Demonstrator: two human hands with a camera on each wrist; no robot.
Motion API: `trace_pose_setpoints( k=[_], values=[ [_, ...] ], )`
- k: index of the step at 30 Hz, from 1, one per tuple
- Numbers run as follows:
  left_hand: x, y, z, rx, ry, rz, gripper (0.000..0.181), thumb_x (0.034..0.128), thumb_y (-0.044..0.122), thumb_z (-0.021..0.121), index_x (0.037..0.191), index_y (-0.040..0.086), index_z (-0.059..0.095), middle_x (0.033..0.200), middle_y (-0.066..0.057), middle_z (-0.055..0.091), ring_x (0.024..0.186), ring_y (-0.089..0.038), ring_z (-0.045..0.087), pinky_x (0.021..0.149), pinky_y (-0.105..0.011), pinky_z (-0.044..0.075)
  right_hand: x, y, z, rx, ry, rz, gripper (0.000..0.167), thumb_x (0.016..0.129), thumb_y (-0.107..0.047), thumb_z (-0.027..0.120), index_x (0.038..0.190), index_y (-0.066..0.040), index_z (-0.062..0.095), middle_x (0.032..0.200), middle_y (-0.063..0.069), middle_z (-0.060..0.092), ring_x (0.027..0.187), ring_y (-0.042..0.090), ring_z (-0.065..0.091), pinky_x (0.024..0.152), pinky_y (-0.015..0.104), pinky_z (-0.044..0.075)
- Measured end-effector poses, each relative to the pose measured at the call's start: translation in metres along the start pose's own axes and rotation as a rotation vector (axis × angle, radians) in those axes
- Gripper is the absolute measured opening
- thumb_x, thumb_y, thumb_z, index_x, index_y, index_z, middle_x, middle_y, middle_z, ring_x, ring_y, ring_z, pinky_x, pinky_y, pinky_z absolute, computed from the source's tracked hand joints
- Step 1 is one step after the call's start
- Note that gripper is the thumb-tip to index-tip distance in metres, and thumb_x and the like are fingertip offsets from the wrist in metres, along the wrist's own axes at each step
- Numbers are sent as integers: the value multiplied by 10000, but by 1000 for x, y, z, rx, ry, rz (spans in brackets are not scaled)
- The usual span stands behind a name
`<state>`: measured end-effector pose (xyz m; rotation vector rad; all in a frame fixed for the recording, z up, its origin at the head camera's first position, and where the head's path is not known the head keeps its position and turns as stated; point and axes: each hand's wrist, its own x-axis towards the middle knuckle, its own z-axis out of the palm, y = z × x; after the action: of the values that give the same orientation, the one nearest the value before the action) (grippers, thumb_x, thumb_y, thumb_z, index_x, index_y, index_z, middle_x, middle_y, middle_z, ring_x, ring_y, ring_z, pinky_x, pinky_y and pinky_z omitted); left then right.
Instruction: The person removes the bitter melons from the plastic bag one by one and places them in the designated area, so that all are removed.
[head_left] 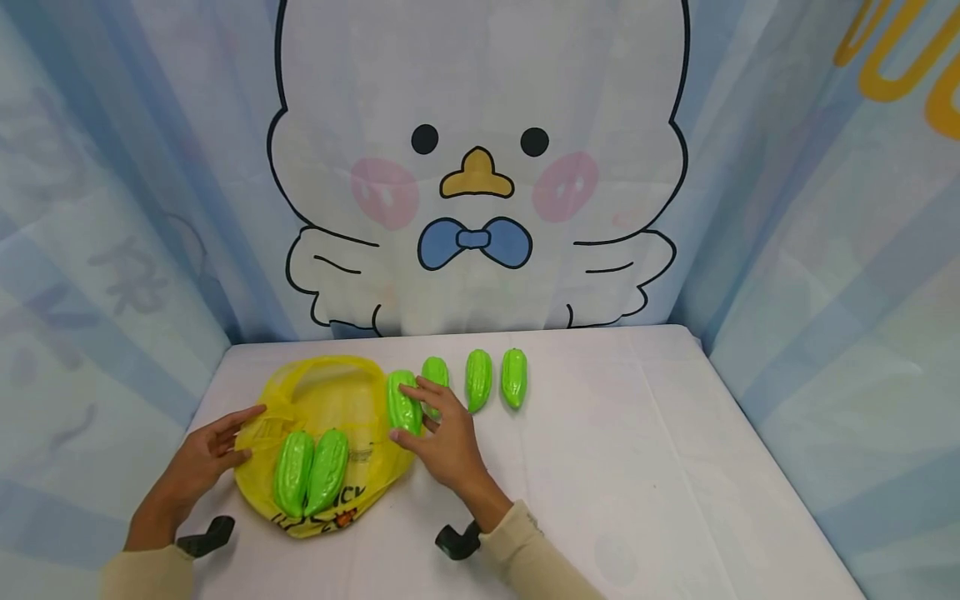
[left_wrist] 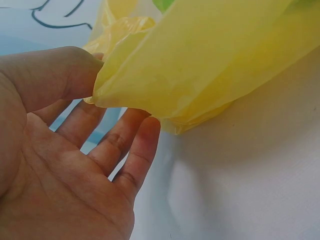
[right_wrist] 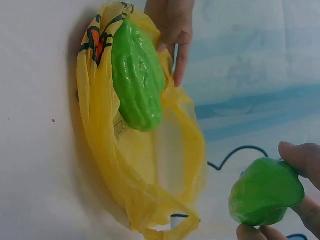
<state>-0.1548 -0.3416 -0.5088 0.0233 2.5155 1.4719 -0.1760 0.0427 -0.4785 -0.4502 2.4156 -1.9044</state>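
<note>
My left hand pinches the left edge of a yellow plastic bag, with the thumb on one side of the film and fingers behind it. Two shiny green bitter melons lie side by side on the near part of the bag, inside its mouth. Over the bag's right edge, my right hand holds another bitter melon between thumb and fingers. From the right wrist view, this held melon appears end-on, apart from the bag. Black and orange print marks the bag's near side.
Behind my right hand a bitter melon is partly hidden. Two more, a middle one and a rightmost one, lie in line with it on the white table. Printed curtains enclose the back and sides.
</note>
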Motion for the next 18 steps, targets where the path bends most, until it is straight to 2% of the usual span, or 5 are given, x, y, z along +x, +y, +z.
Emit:
trace_pose_setpoints(
  k=[1, 4, 7, 13, 18],
  values=[
    [0, 0, 0, -2, -2, 3, 719, 1063, 291, 665, 1666, 71, 340, 1731, -286, 230, 1480, -348, 372, 888, -30, 397, 0, 0, -2, -2, 6, 0, 593, 894, -164, 870, 1445, -260, 675, 1648, 26, 463, 1523, 284, 463, 1094, 490, 535],
    [0, 1, 0, -10, -2, 9, 713, 1063, 287, 666, 1662, 67, 348, 1727, -291, 237, 1398, -89, 436, 896, -27, 406, 1, 0, -9, -4, 28, 6, 599, 889, -165, 876, 1444, -271, 676, 1649, 40, 465, 1525, 295, 462, 1089, 495, 537],
    [0, 1, 0, -18, 1, 9, 707, 1063, 287, 666, 1659, 68, 356, 1729, -284, 241, 1278, 124, 388, 905, -25, 412, 2, 1, -16, 7, 54, 4, 603, 883, -151, 881, 1442, -258, 679, 1649, 82, 466, 1527, 312, 459, 1089, 512, 531],
    [1, -2, -1, -17, 3, 17, 713, 1060, 287, 673, 1660, 70, 356, 1731, -272, 248, 1258, 154, 388, 900, -22, 414, 6, 4, -32, 8, 106, 26, 607, 877, -147, 886, 1434, -278, 684, 1651, 69, 468, 1540, 305, 438, 1107, 509, 518],
    [2, -3, -1, -15, 6, 22, 707, 1059, 279, 675, 1656, 63, 364, 1730, -260, 260, 1161, 253, 347, 898, -21, 413, 9, 7, -46, 19, 142, 25, 620, 864, -116, 892, 1436, -242, 686, 1650, 80, 466, 1556, 310, 413, 1125, 530, 497]
  ],
)
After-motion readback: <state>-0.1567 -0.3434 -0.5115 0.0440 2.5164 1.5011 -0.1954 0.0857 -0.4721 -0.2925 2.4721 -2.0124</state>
